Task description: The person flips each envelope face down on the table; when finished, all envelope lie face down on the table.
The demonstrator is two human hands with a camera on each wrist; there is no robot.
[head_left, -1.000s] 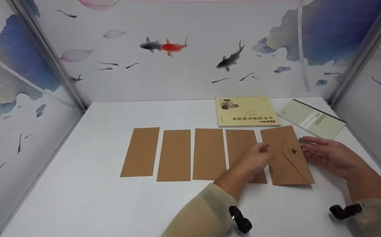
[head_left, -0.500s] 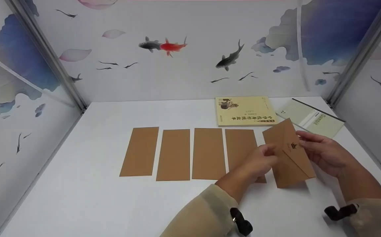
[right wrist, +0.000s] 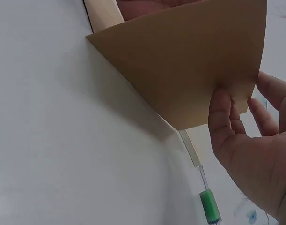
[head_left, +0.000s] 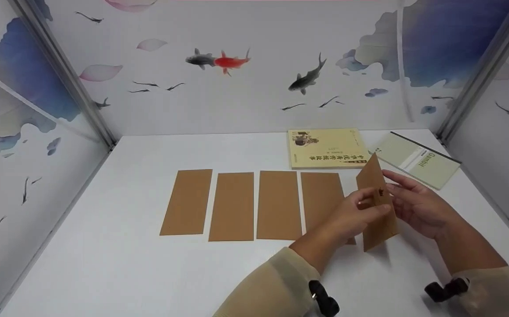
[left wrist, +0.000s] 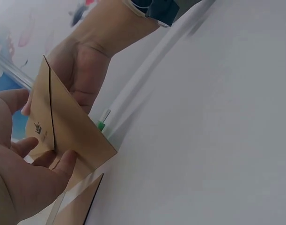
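Observation:
A brown paper envelope (head_left: 375, 231) stands tilted on edge between both hands, with a small black crown printed by its pointed flap. My left hand (head_left: 347, 215) pinches it from the left, thumb on the flap side. At the opposite edge, my right hand (head_left: 424, 209) grips it; in the right wrist view the fingertips (right wrist: 221, 101) press the plain side. Left of these hands lie flat brown paper rectangles (head_left: 232, 207) of the same colour in a row, the nearest partly covered by my left forearm.
At the back right lie a yellow book (head_left: 329, 149) and a pale green notebook (head_left: 422, 158). A small green cylindrical object (right wrist: 209, 206) shows in the right wrist view. Patterned panels (head_left: 254, 101) on metal posts enclose the white table (head_left: 127, 273).
The envelope has risen from nearly flat and turned steeply on edge. Both hands have closed in on it, the right moving leftward, the left thumb coming over the flap side.

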